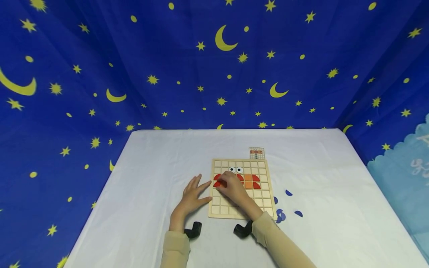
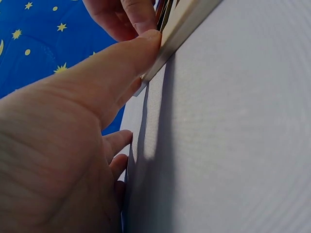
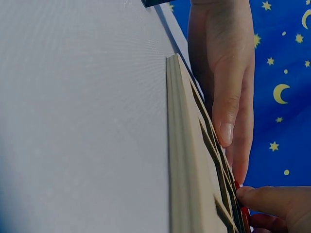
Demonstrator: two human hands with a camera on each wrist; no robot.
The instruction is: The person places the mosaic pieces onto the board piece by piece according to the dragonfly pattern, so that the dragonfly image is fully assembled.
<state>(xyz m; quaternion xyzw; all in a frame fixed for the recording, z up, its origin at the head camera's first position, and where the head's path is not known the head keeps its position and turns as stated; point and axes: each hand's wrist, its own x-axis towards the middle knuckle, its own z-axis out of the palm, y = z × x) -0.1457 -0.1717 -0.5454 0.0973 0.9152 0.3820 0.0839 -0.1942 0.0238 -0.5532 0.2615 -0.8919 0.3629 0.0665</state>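
Note:
A square wooden grid board (image 1: pixel 241 216) lies on the table. Red rounded pieces (image 1: pixel 256 185), orange square pieces (image 1: pixel 248 178) and two white eye pieces (image 1: pixel 239 170) sit in its cells. My right hand (image 1: pixel 233 188) reaches across it, thumb and fingers curled at a red piece (image 1: pixel 216 184) in the left column; the fingers hide part of it. In the right wrist view, these fingertips (image 3: pixel 244 193) meet red at the board's surface. My left hand (image 1: pixel 191 199) lies beside the left edge, fingers spread; in the left wrist view its thumb (image 2: pixel 151 39) touches the board's side.
Several blue half-round pieces (image 1: pixel 289 192) lie loose right of the board, some against its edge. A small pattern card (image 1: pixel 256 153) lies behind it. Black wrist mounts (image 1: pixel 193 230) project from both wrists. A blue star-patterned curtain (image 1: pixel 187 56) hangs behind the white table (image 1: pixel 140 186).

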